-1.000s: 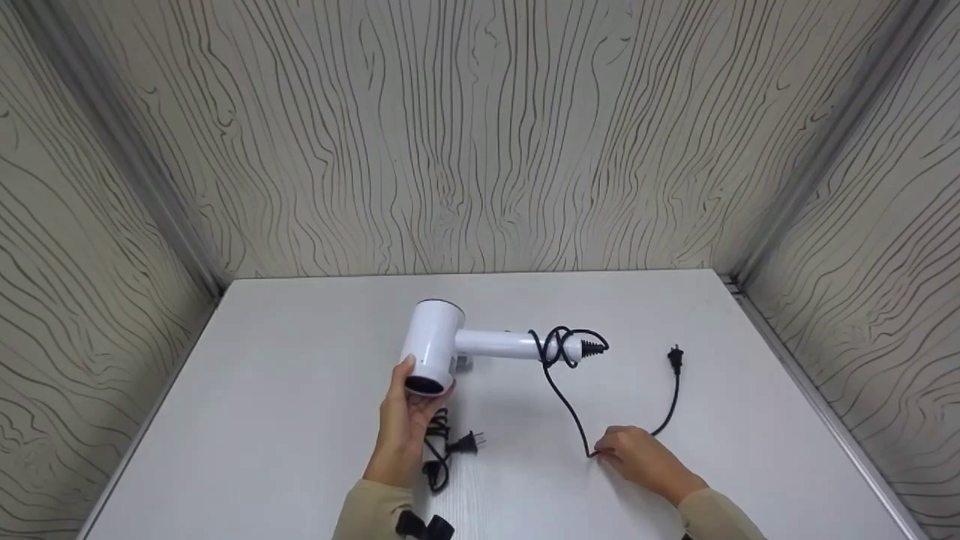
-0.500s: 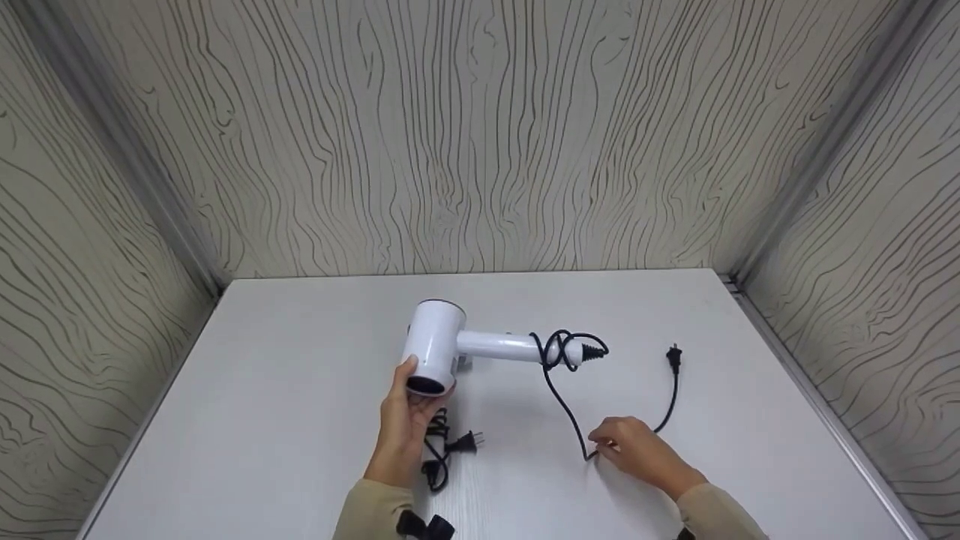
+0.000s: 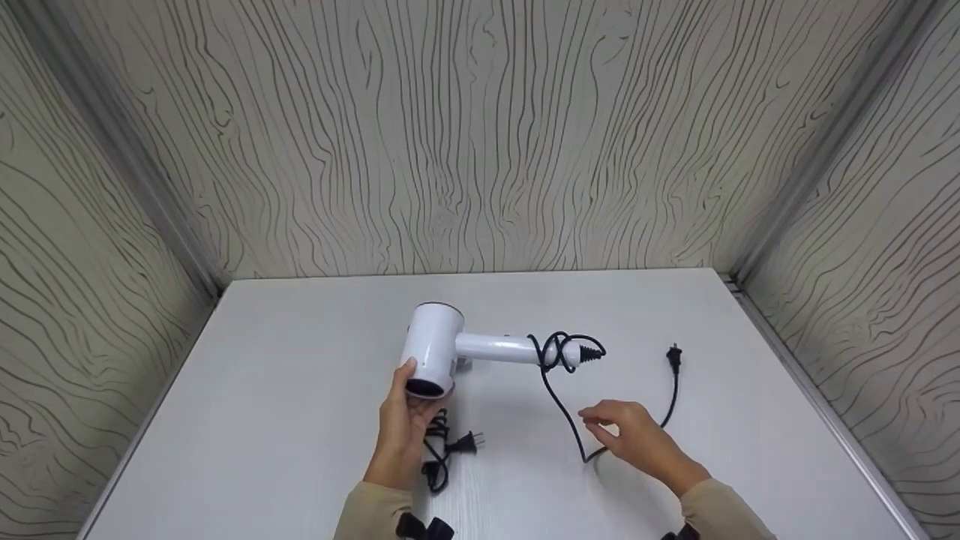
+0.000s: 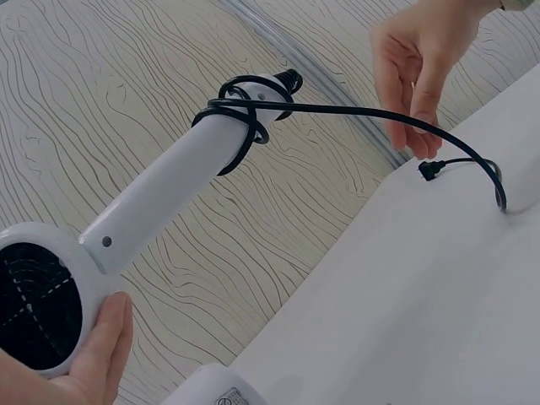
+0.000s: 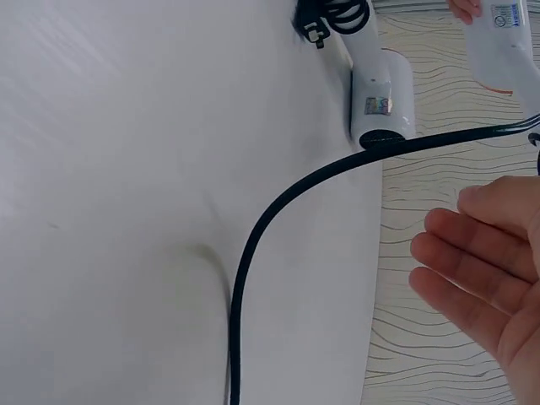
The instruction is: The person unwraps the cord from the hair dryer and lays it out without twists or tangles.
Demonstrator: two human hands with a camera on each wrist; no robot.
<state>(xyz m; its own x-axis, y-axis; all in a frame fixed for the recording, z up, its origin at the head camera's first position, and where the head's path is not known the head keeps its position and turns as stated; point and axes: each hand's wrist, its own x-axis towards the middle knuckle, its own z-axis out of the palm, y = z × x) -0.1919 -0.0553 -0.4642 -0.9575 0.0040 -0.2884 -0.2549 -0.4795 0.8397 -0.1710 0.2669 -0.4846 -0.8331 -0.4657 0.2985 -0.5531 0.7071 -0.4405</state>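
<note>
In the head view my left hand holds a white hair dryer by the lower end of its barrel, thumb on the near side. The dryer's handle points right, and its black cord is looped round the handle's end. From there the cord drops to the table and runs behind my right hand to a two-pin plug. My right hand hovers beside the cord, thumb and fingers apart, holding nothing. In the right wrist view its loosely bent fingers lie beside the cord.
A second white hair dryer rests on the white table, mostly hidden under the held one from above. Its bundled black cord and plug lie by my left wrist. Wood-patterned panels enclose the table.
My right hand has let go of the cord and risen up and slightly left, its thumb and fingers parting. The held hair dryer has barely shifted in my left hand.
</note>
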